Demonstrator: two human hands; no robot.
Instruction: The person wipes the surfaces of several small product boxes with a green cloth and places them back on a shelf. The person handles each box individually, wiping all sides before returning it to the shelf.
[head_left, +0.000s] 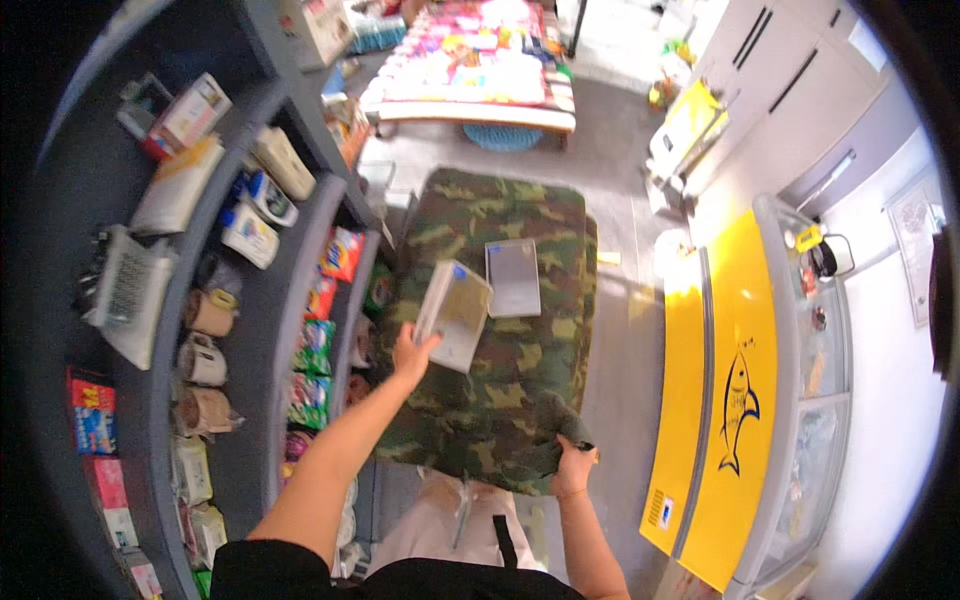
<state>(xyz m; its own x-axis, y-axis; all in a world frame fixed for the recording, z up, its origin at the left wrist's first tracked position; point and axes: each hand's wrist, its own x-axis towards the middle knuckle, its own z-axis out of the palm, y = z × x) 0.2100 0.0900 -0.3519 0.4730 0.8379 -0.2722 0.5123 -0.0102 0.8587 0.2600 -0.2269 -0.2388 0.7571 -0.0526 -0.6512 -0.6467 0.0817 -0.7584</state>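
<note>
My left hand (413, 352) grips the near left corner of a box-shaped package (454, 316), pale and grey with a blue mark, tilted above a camouflage cloth cover (495, 427). Just beyond it, a flat grey package (513, 279) with a clear-looking border lies on the same cover. At the near right corner, my right hand (576, 466) pinches a bunched fold of the cloth. What the cover lies on is mostly hidden.
Shelves (225, 450) with detergent bags and tissue packs run along the left. On the right stands a yellow chest freezer (742, 405) with a fish drawing. A table (476, 112) heaped with colourful packets is at the far end. Another person's arm (354, 142) shows beside the shelves.
</note>
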